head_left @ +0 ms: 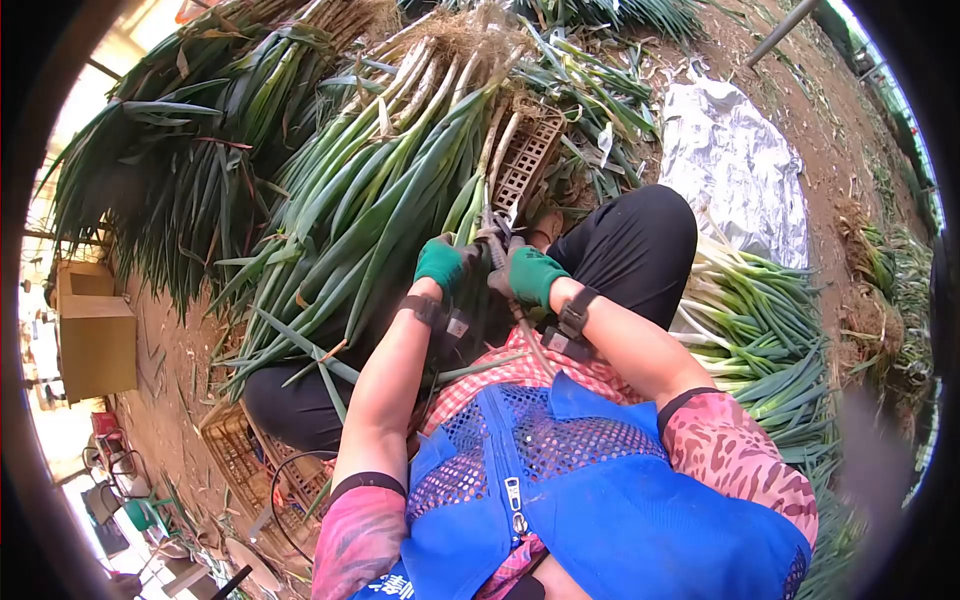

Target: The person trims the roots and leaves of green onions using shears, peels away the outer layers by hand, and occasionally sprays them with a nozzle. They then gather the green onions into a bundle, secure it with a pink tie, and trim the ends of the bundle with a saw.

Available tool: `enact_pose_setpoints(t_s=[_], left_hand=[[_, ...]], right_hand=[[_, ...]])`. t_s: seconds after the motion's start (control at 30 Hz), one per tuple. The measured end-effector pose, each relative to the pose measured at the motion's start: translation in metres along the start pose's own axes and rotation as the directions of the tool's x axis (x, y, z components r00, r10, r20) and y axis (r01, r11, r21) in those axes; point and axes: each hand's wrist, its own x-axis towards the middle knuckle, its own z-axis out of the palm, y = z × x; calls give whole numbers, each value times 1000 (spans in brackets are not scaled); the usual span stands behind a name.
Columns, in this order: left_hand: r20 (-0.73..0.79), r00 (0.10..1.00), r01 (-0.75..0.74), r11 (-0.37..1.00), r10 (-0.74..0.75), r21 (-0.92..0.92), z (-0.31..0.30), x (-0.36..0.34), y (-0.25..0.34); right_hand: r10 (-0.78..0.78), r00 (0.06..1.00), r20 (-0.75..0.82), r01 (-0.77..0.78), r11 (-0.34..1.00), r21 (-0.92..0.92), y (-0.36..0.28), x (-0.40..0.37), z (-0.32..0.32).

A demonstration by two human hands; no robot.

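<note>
My left hand (pixel 445 264), in a green glove with dark fingers, is closed at the right edge of a big pile of long green onions (pixel 370 190). A green onion stalk (pixel 468 212) rises from its grip. Close beside it, my right hand (pixel 532 274), gloved the same way, is wrapped round a slim metal air gun (pixel 488 222). From that tool a thin hose (pixel 532 340) runs down towards my lap. The fingertips of both hands are partly hidden where they meet.
A plastic crate (pixel 528 160) stands tilted beyond my hands, with another crate (pixel 240 450) at lower left. To the right lie a white sack (pixel 730 165) and paler, cleaned green onions (pixel 765 320). A cardboard box (pixel 95 335) sits far left. Leaf scraps litter the soil.
</note>
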Motion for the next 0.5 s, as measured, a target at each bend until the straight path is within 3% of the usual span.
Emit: enact_pose_setpoints(t_s=[0.03, 0.1, 0.13, 0.17, 0.2, 0.27, 0.33, 0.5], left_hand=[[54, 998, 47, 990, -40, -135, 0, 6, -5], [53, 997, 68, 989, -61, -135, -5, 2, 2], [52, 996, 76, 988, -69, -136, -7, 1, 5], [65, 996, 75, 989, -67, -130, -8, 4, 7], [81, 995, 75, 989, -66, -124, -8, 8, 6], [86, 994, 85, 985, -73, -149, -1, 11, 6], [60, 994, 107, 974, -96, -201, 5, 8, 3], [0, 997, 83, 993, -83, -81, 9, 13, -3]], right_hand=[[-5, 995, 103, -1, 998, 60, -1, -7, -15], [-33, 948, 315, -26, 983, 180, 2, -28, -52], [-126, 992, 10, 117, 946, 302, 13, -44, -47], [-131, 991, -25, 132, 945, 299, 28, -57, -40], [-234, 969, -74, 245, 946, 214, 37, -73, -36], [-264, 964, -28, 265, 951, 156, 35, -95, -49], [-117, 981, 152, 84, 974, 209, 11, -117, -79], [-60, 989, 136, 31, 978, 208, 7, -92, -71]])
